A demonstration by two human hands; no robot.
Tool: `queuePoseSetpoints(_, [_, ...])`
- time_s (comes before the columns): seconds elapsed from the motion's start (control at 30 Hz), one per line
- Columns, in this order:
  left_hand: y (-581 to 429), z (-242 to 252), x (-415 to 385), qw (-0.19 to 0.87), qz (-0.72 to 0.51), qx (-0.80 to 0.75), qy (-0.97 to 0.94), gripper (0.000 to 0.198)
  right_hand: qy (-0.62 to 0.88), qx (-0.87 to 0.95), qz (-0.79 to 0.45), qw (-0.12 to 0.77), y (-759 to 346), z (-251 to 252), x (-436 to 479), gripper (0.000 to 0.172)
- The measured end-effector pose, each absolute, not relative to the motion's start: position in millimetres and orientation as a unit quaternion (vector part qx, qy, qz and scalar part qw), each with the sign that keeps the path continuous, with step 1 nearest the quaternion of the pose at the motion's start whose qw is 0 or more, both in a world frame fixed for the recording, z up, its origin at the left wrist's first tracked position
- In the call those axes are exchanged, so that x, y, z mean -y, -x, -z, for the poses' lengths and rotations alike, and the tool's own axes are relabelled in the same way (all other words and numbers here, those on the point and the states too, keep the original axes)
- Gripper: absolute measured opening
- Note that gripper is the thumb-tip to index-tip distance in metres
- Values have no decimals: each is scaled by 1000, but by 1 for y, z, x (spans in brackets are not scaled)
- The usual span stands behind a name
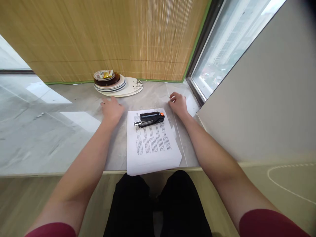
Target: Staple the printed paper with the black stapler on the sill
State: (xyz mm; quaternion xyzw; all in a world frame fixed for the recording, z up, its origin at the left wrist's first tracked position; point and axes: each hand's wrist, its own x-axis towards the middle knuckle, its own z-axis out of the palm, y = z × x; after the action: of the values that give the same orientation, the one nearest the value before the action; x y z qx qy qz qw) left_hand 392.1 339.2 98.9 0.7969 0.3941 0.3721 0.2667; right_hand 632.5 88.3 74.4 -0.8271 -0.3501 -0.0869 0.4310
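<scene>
On the marble ledge lies printed paper [153,161], its near end reaching past the ledge's front edge. A black stapler [151,119] with an orange button rests on its side across the upper part of the page. My left hand [112,110] is set down on the ledge to the left of the paper, thumb spread from the loosely bent fingers, holding nothing. To the right of the paper, my right hand [178,103] rests with loosely curled, parted fingers and nothing in them. Neither hand touches the paper or the stapler.
Behind my left hand stands a stack of plates [111,86], with a small yellow-and-white packet [108,75] on top. A bamboo blind [118,39] hangs at the back. A window frame [197,85] and a grey wall [266,98] bound the right side.
</scene>
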Motion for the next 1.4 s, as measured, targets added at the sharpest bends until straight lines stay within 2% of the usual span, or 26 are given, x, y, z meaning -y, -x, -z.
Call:
queuePoseSetpoints(0.17, [-396,-83,-357,211,-276,-406,-845,16,826,363,104,417,-637,-65,-91,12])
queuePoseSetpoints(0.37, [-401,-80,-360,209,-277,-385,-855,25,819,364,134,422,-640,-58,-94,15])
queuePoseSetpoints(0.47, [-402,-84,-355,245,-308,-388,-833,28,781,391,152,462,-623,-73,-96,22])
queuePoseSetpoints(0.6, [-406,-93,-342,334,-375,-319,-804,20,658,563,29,499,-587,-100,-98,37])
queuePoseSetpoints(0.7, [-412,-100,-328,409,-399,-242,-784,19,565,686,-96,449,-566,-108,-99,39])
queuePoseSetpoints(0.8, [-418,-103,-312,465,-422,-203,-751,18,549,725,-149,388,-555,-105,-102,46])
queuePoseSetpoints(0.93, [-425,-103,-299,537,-450,-194,-687,15,604,666,-104,425,-554,-96,-105,42])
queuePoseSetpoints(1.1, [-433,-98,-302,620,-451,-187,-614,31,673,555,7,489,-561,-92,-107,37])
queuePoseSetpoints(1.3, [-437,-92,-304,654,-428,-166,-602,35,701,558,33,443,-566,-89,-109,35])
queuePoseSetpoints(1.4, [-438,-91,-303,647,-419,-159,-617,29,707,557,34,435,-567,-87,-109,35])
